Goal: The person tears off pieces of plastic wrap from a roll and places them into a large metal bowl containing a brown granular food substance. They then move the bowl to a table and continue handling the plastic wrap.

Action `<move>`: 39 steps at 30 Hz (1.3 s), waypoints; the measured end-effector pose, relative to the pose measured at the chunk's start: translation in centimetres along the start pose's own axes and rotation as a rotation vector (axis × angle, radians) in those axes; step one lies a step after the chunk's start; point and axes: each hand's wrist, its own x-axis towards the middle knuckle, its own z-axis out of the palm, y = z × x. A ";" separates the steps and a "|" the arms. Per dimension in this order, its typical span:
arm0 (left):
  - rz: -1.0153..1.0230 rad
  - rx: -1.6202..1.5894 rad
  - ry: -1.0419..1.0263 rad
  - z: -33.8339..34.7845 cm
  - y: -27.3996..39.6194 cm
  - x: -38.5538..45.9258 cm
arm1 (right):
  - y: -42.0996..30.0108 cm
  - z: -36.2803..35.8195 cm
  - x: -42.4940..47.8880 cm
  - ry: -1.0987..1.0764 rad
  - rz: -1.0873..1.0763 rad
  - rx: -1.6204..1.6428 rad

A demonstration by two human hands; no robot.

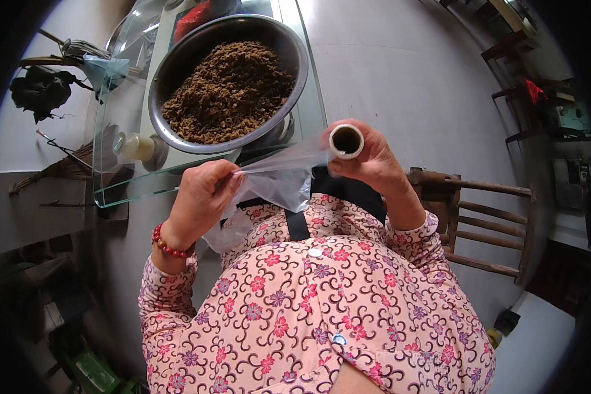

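Note:
My right hand (379,160) grips a roll of clear plastic film (346,141), its hollow core facing up at me. Pinched between the thumb and fingers of my left hand (202,197) is the edge of the plastic sheet (280,184). The sheet stretches between both hands, gathered and creased, and some of it hangs down over my lap. Just beyond my hands, a large metal basin (300,91) holds a heap of brown, crumbly material (226,93). The basin stands on a glass-topped table (320,111).
A pale yellow container (140,147) sits left of the basin. A red bag (193,19) lies behind it. At the right stands a wooden chair (492,216). Beyond the table's left edge are a straw broom (71,160) and a dark, crumpled object (42,91).

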 end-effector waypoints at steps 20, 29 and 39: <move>0.040 0.334 -0.213 -0.2 1.9 -3.9 | -0.1 6.4 1.0 -0.653 0.159 -0.746; 0.070 0.251 -0.273 0.0 0.8 -3.9 | 3.8 6.8 -1.4 -0.396 -0.077 -0.651; 0.034 0.146 -0.343 0.5 0.0 -4.1 | 3.0 6.6 -2.3 -0.411 -0.134 -0.855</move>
